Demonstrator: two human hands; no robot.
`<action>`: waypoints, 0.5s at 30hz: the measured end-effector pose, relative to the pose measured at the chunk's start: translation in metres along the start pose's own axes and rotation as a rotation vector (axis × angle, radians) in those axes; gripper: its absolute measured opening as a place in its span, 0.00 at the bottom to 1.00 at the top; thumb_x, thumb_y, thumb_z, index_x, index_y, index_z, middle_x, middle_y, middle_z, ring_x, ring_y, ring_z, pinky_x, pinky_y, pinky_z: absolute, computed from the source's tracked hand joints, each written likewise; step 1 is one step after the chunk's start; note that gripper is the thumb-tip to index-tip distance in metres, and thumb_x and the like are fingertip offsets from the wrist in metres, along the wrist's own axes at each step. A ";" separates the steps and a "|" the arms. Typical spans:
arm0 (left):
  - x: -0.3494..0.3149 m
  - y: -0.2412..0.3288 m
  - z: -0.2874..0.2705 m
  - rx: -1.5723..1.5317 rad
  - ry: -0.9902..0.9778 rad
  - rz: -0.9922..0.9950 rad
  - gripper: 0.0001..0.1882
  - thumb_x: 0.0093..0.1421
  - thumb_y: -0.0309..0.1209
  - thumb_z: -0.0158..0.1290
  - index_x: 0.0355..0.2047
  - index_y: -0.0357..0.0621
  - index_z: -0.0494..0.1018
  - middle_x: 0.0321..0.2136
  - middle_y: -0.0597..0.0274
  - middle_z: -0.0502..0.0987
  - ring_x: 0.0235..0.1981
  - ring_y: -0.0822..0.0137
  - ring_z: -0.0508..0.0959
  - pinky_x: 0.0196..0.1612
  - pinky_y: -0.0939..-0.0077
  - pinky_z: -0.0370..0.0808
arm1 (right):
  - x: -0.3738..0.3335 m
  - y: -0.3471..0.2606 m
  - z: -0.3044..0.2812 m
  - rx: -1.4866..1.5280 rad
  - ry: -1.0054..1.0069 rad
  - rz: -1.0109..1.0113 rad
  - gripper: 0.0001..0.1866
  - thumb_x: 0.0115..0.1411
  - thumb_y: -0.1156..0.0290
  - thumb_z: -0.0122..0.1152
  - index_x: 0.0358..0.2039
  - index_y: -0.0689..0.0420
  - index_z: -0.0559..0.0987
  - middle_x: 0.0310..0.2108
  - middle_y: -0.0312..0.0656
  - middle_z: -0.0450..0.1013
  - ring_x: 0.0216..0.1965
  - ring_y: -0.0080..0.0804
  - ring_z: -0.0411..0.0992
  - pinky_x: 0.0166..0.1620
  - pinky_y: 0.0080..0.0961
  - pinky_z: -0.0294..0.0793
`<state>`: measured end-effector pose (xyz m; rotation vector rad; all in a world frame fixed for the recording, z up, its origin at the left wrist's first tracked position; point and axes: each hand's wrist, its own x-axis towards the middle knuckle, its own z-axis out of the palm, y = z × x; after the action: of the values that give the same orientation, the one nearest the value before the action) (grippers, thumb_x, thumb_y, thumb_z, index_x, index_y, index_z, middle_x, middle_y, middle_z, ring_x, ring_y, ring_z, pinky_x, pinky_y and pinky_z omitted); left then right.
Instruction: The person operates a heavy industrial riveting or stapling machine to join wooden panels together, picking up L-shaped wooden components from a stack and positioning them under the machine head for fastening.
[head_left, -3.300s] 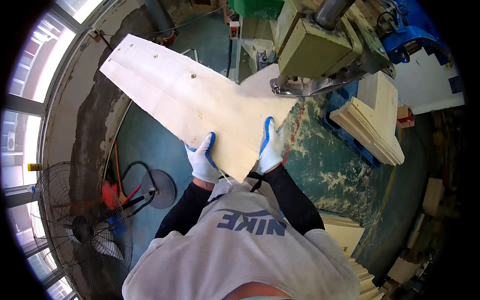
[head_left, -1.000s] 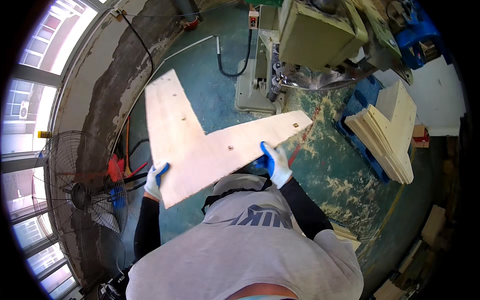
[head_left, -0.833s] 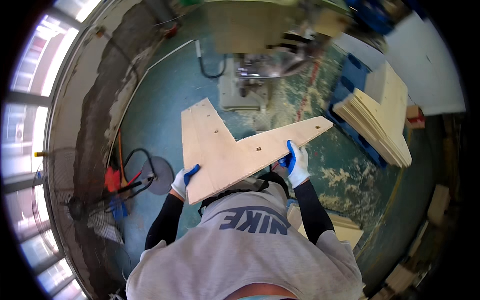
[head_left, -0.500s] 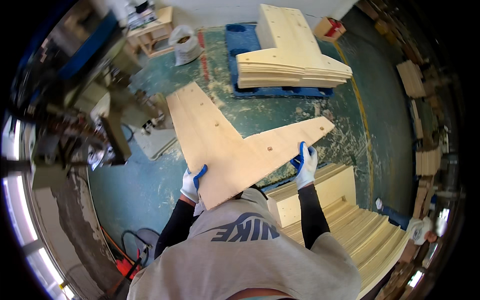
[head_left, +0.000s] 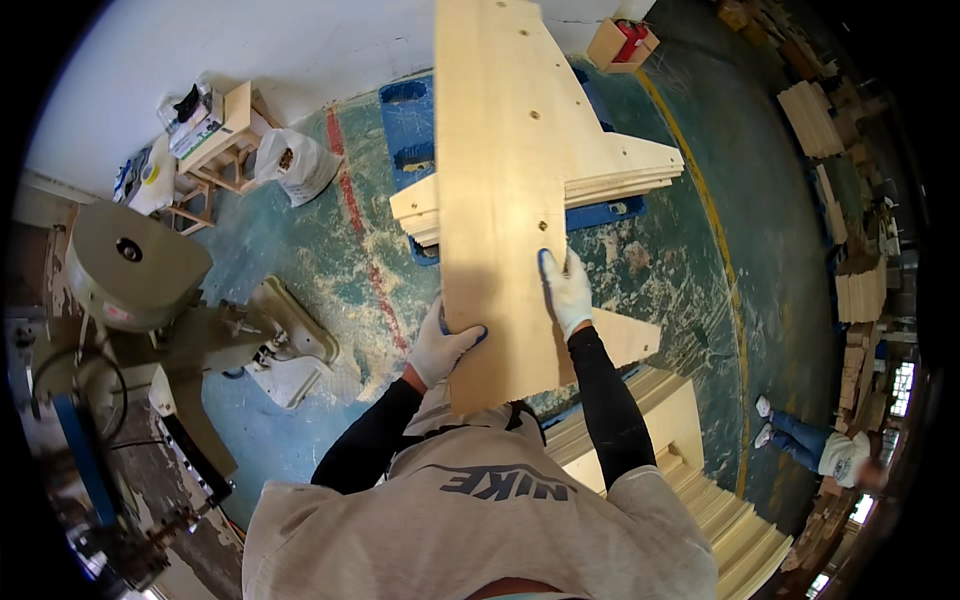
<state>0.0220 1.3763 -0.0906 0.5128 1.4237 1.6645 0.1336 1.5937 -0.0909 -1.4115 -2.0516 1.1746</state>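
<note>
An L-shaped plywood panel (head_left: 500, 190) is held out in front of me, its long arm pointing away and its shorter tapered arm reaching right behind my right forearm. My left hand (head_left: 443, 345), in a white glove with blue fingertips, grips the panel's left edge near the close end, thumb on top. Gloved the same way, my right hand (head_left: 567, 290) closes on the right edge, a little farther out. Small dark holes or knots dot the panel's face. Beyond it, a stack of similar plywood panels (head_left: 625, 152) on a blue pallet (head_left: 405, 125) is partly hidden.
To the left stands a grey-green machine (head_left: 140, 265). A white sack (head_left: 300, 168) and a wooden stand (head_left: 235, 130) are farther back. More stacked plywood (head_left: 725, 510) lies at lower right. A box with a red object (head_left: 622, 45) and another person (head_left: 800, 435) are at right.
The panel has turned clockwise, so its long arm now points straight away over the pallet stack. My right hand has shifted left to the long arm's edge. The whole view has shifted too.
</note>
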 end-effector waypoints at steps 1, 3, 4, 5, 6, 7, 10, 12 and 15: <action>0.035 0.009 0.006 -0.001 -0.006 -0.004 0.31 0.56 0.26 0.62 0.58 0.36 0.63 0.50 0.56 0.76 0.48 0.68 0.77 0.52 0.73 0.75 | 0.036 0.027 0.002 0.445 -0.072 0.027 0.27 0.60 0.61 0.67 0.56 0.62 0.74 0.49 0.49 0.78 0.49 0.32 0.76 0.52 0.27 0.72; 0.086 0.023 0.010 0.174 -0.113 -0.153 0.31 0.57 0.27 0.63 0.58 0.36 0.63 0.50 0.55 0.76 0.49 0.68 0.77 0.52 0.73 0.74 | 0.083 0.030 -0.007 0.216 -0.006 0.049 0.25 0.60 0.63 0.69 0.53 0.63 0.76 0.46 0.45 0.79 0.44 0.26 0.76 0.49 0.24 0.73; 0.111 0.017 0.006 0.333 -0.141 0.044 0.31 0.58 0.29 0.63 0.59 0.34 0.62 0.49 0.55 0.76 0.48 0.69 0.77 0.51 0.73 0.74 | 0.109 0.044 -0.006 0.308 0.092 -0.020 0.24 0.60 0.64 0.68 0.52 0.63 0.76 0.44 0.44 0.80 0.43 0.27 0.77 0.48 0.25 0.74; 0.135 0.012 0.002 0.335 -0.126 0.050 0.31 0.58 0.29 0.63 0.59 0.34 0.62 0.49 0.55 0.76 0.48 0.69 0.77 0.51 0.73 0.74 | 0.139 0.045 -0.014 0.215 0.130 -0.034 0.26 0.60 0.60 0.68 0.53 0.64 0.76 0.45 0.47 0.80 0.44 0.31 0.77 0.49 0.26 0.73; 0.150 0.006 -0.002 0.203 -0.002 -0.058 0.30 0.60 0.30 0.62 0.59 0.35 0.63 0.48 0.55 0.77 0.47 0.69 0.77 0.51 0.74 0.74 | 0.177 0.064 -0.022 0.127 0.181 -0.025 0.28 0.59 0.57 0.68 0.53 0.63 0.76 0.46 0.48 0.79 0.45 0.34 0.78 0.50 0.28 0.73; 0.157 -0.002 -0.010 0.073 0.124 -0.175 0.28 0.61 0.30 0.61 0.58 0.35 0.64 0.47 0.56 0.77 0.46 0.68 0.77 0.51 0.75 0.74 | 0.211 0.089 -0.028 0.038 0.225 -0.007 0.30 0.58 0.54 0.68 0.53 0.63 0.76 0.47 0.49 0.79 0.46 0.38 0.78 0.51 0.30 0.73; 0.166 -0.037 -0.052 0.268 0.367 -0.288 0.24 0.62 0.31 0.60 0.55 0.36 0.68 0.40 0.59 0.78 0.39 0.72 0.78 0.44 0.78 0.76 | 0.310 0.109 -0.051 -0.116 0.162 0.134 0.33 0.55 0.49 0.68 0.55 0.57 0.76 0.48 0.48 0.79 0.49 0.45 0.77 0.52 0.34 0.72; 0.148 -0.069 -0.065 0.202 0.551 -0.436 0.21 0.62 0.30 0.60 0.53 0.35 0.69 0.36 0.60 0.78 0.35 0.74 0.78 0.38 0.78 0.77 | 0.380 0.129 -0.049 -0.234 0.141 0.153 0.33 0.54 0.48 0.68 0.55 0.55 0.76 0.47 0.47 0.79 0.50 0.45 0.77 0.53 0.35 0.72; 0.133 -0.095 -0.037 0.201 0.724 -0.627 0.19 0.62 0.29 0.59 0.50 0.35 0.70 0.32 0.61 0.78 0.31 0.74 0.77 0.32 0.77 0.76 | 0.483 0.132 -0.037 -0.384 0.111 0.186 0.31 0.54 0.47 0.68 0.54 0.50 0.77 0.47 0.45 0.80 0.49 0.45 0.77 0.52 0.35 0.73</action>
<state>-0.0460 1.4600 -0.2187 -0.4660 2.0089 1.2239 0.0328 2.0618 -0.2432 -1.8335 -2.1829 0.7694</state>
